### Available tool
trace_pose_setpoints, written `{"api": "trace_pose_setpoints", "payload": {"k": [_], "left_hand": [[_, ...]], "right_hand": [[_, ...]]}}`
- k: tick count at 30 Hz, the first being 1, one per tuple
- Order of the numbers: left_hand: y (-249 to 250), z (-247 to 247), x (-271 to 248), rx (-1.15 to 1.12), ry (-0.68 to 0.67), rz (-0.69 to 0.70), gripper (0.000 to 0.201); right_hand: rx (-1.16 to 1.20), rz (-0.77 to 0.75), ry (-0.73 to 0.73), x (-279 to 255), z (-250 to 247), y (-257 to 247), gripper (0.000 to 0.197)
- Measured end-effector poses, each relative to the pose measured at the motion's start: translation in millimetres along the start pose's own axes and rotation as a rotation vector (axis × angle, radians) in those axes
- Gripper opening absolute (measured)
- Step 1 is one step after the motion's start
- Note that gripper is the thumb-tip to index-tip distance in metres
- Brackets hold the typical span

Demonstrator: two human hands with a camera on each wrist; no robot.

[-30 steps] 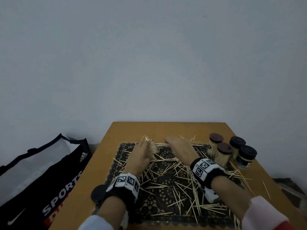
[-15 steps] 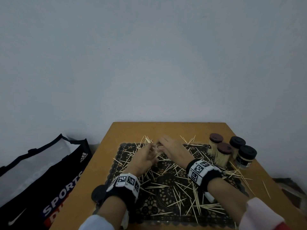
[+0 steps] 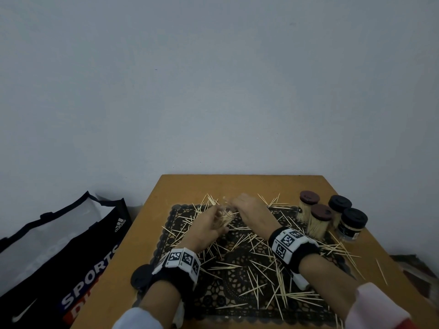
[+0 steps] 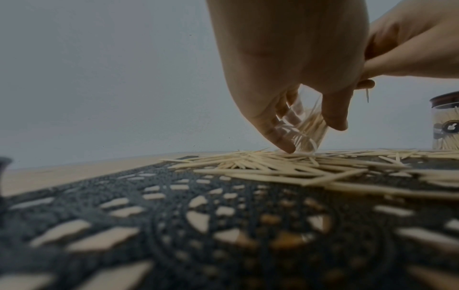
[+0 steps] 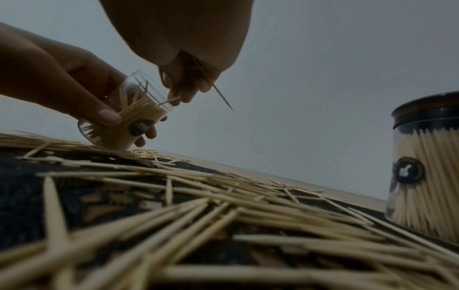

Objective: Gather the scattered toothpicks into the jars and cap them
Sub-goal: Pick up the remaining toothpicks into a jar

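Note:
My left hand [image 3: 213, 222] grips a clear, uncapped jar [image 3: 225, 216] at the far middle of the black lace mat [image 3: 213, 302]. The jar [image 5: 124, 119] is tilted, its base touching the toothpicks on the mat, and it is partly filled with toothpicks. My right hand [image 3: 237, 204] is right at the jar's mouth, pinching a few toothpicks [image 5: 222, 96] between curled fingertips. Many loose toothpicks [image 3: 255, 264] lie scattered over the mat and table. A loose black cap [image 3: 140, 276] lies by my left wrist.
Several capped jars full of toothpicks [image 3: 318, 222] stand at the right of the wooden table [image 3: 237, 184], close to my right forearm. A black sports bag [image 3: 59, 257] sits on the floor to the left. A plain wall is behind.
My right hand has moved left from the far mat to the jar's mouth with toothpicks pinched. The left hand has lifted and tilted the jar toward it.

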State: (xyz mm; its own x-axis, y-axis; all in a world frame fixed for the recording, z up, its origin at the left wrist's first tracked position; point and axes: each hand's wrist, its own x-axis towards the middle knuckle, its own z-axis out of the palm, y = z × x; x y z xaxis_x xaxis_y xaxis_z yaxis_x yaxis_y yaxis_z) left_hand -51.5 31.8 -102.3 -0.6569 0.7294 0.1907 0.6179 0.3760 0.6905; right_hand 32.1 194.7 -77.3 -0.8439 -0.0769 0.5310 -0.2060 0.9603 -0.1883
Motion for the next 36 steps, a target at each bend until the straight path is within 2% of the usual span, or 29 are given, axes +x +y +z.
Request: {"api": "trace_pose_setpoints", "payload": {"k": [4,8,12,14,20,25,29,32,36], "left_hand": [[-0.1,-1.4,-0.7,0.007,0.027,-0.01,0.049],[0.6,-2.2,-0.9,0.026,0.027,-0.021,0.051],[1.7,-1.9,-0.4,0.031,0.025,-0.018,0.051],[2.1,-1.9,-0.3,0.018,0.007,-0.019,0.051],[0.6,-0.7,0.5,0.007,-0.037,-0.024,0.052],[3.0,-2.6,-1.2,0.01,0.011,-0.019,0.051],[2.0,-1.7,-0.8,0.012,0.006,-0.012,0.05],[0.4,-0.5,0.0,0.018,-0.029,-0.009,0.048],[-3.9,1.5,0.8,0.039,-0.039,0.017,0.045]], "right_hand": [[-0.041,0.015,0.033,0.2,-4.6,-5.5,0.038],[-0.128,0.042,-0.06,2.8,-0.7,-4.8,0.027],[-0.035,0.041,-0.122,4.3,-5.4,-7.4,0.061],[0.01,0.053,-0.118,3.0,-10.9,-10.2,0.066],[0.038,0.064,-0.12,2.1,-14.6,-12.5,0.059],[0.013,0.104,-0.122,2.0,-14.3,-13.9,0.051],[0.063,0.107,-0.044,1.0,-14.4,-12.5,0.043],[0.127,0.093,-0.034,-0.2,-15.6,-11.9,0.047],[0.207,-0.031,-0.05,-1.9,-11.5,-11.2,0.072]]}}
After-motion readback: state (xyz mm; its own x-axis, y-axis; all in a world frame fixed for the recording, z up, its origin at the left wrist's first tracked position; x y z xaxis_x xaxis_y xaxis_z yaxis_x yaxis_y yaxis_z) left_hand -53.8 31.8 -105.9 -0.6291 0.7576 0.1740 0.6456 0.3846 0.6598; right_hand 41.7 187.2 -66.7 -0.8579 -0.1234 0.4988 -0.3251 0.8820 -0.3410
